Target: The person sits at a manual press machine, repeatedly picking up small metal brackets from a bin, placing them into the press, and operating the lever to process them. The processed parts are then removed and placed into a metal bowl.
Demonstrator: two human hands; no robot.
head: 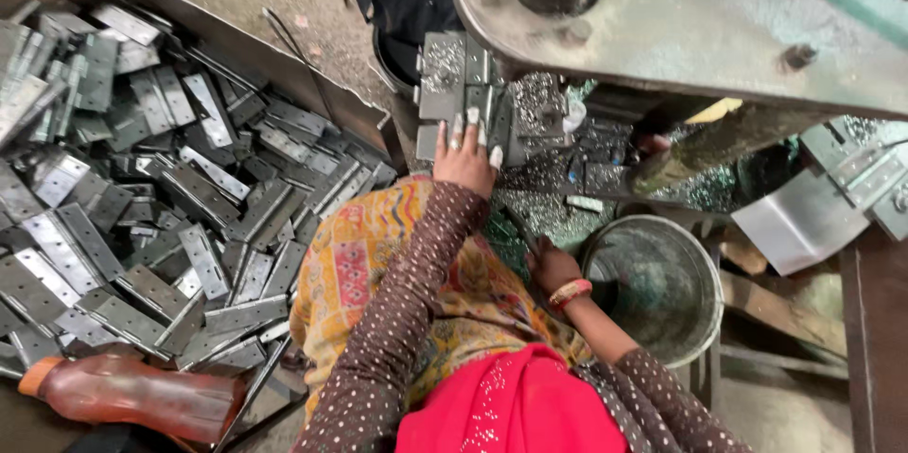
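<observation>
Left hand (465,155): fingers spread flat on a grey metal hinge plate (458,84) under the heavy grey press machine (681,13).
Right hand (551,266): low beside the round grey metal bucket (662,292).
Left side: heap of grey steel hinges (142,198); reddish plastic bottle (132,396).

Two hands are being shown: the left hand (465,155) and the right hand (551,267). One red bangle (569,293) is being worn on the right wrist. One metal bucket (662,285) is being seen, and one orange plastic bottle (132,396). Dozens of flat metal hinge plates (189,198), too many to be counted exactly, are being held in one bin (312,84).
</observation>
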